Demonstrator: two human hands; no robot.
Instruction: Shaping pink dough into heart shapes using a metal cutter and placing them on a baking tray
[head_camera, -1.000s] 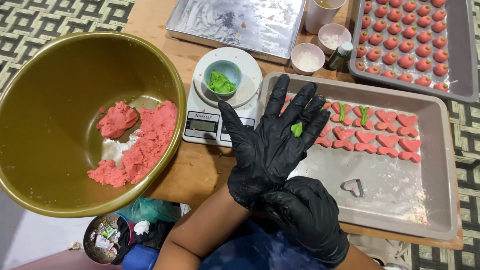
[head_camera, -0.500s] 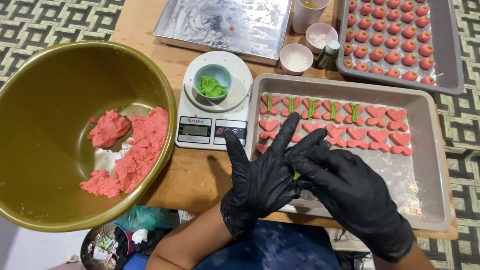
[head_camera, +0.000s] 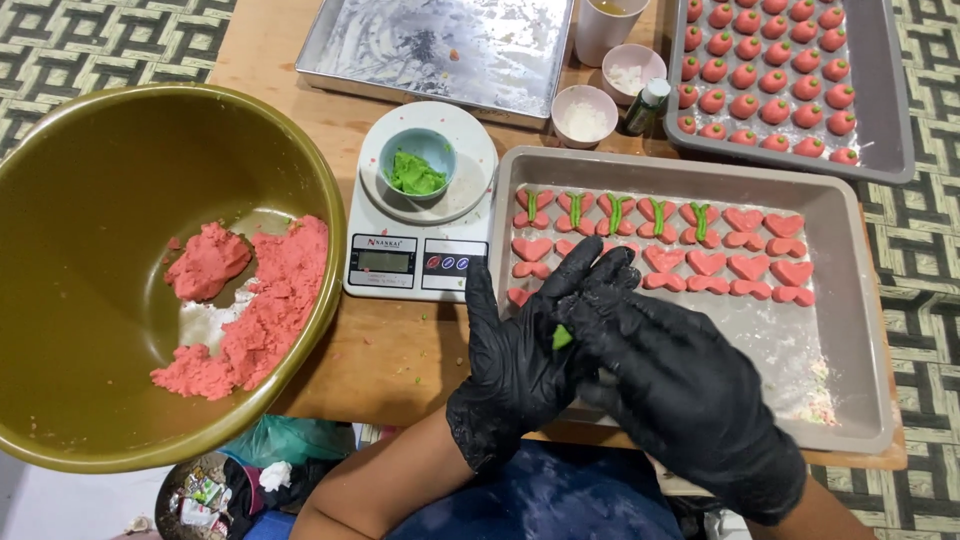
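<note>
Gloved hands (head_camera: 610, 350) pressing green dough (head_camera: 561, 338), tray (head_camera: 850, 330) of pink hearts (head_camera: 745, 265)

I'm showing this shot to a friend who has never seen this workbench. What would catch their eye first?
Probably the two black-gloved hands at the front, the left hand and right hand pressed together around a small bit of green dough. Behind them sits a grey tray with rows of pink heart-shaped pieces, some striped green. On the left, a big olive bowl holds pink dough.
</note>
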